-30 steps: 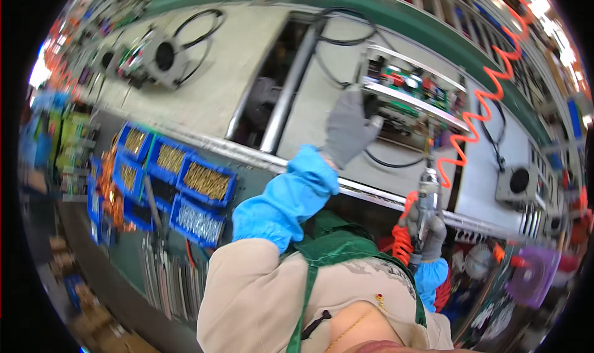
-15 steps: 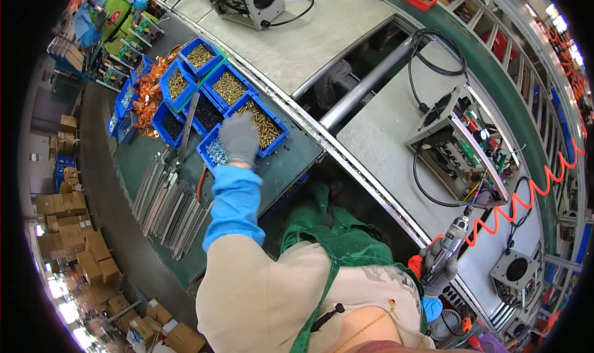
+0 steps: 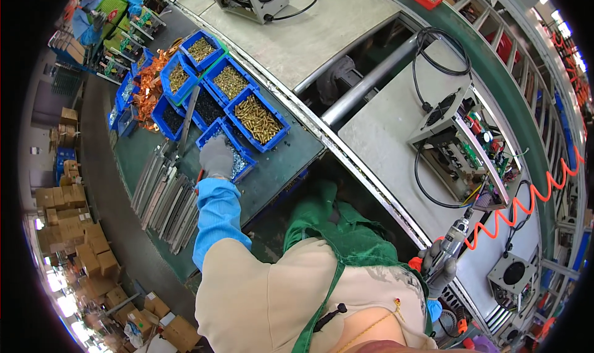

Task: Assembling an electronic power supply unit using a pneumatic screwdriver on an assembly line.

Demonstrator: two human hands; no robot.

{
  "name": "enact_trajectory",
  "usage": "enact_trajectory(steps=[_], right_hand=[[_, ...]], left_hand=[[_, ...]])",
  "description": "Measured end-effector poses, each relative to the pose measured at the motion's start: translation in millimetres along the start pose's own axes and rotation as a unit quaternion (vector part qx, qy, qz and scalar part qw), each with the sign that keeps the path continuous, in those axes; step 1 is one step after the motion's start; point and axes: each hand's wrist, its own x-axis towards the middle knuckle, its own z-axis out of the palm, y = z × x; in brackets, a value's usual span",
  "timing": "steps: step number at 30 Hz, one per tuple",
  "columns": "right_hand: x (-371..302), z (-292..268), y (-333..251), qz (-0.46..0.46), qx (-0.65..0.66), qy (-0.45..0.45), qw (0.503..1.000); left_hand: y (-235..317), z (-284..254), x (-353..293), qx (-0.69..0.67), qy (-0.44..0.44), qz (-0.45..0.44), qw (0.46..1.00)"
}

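My left hand (image 3: 216, 157), in a grey glove, is over the left part of a blue bin (image 3: 245, 170) of small silvery screws (image 3: 238, 161). Its fingertips point down toward the screws and are hidden, so whether it holds any cannot be seen. Just behind are blue bins with brass-coloured screws (image 3: 257, 118) and black screws (image 3: 209, 105). At the lower right my right hand (image 3: 440, 267), gloved too, is closed round a silver power screwdriver (image 3: 456, 232), its tip near an open metal chassis (image 3: 464, 146) with circuit boards and wires.
Grey metal strips (image 3: 164, 198) lie on the green bench beside the bins, near copper-coloured parts (image 3: 148, 90). An orange coiled hose (image 3: 526, 207) hangs at the right. A black cable (image 3: 427, 56) lies behind the chassis. Across the bench, a co-worker (image 3: 93, 12) sits at the far left.
My left hand has moved left and nearer, from between the brass screw bin and the silvery screw bin to over the silvery screws. My right hand keeps its grip on the screwdriver.
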Motion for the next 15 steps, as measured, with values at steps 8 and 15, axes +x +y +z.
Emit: enact_trajectory(steps=[8,15], right_hand=[[2,22,-3,-0.028,-0.024,0.059,0.998],[5,41,-14,-0.024,-0.014,0.080,0.996]], left_hand=[[-32,30,18,-0.024,0.121,0.036,0.992],[27,-63,29,-0.299,0.080,0.187,0.932]])
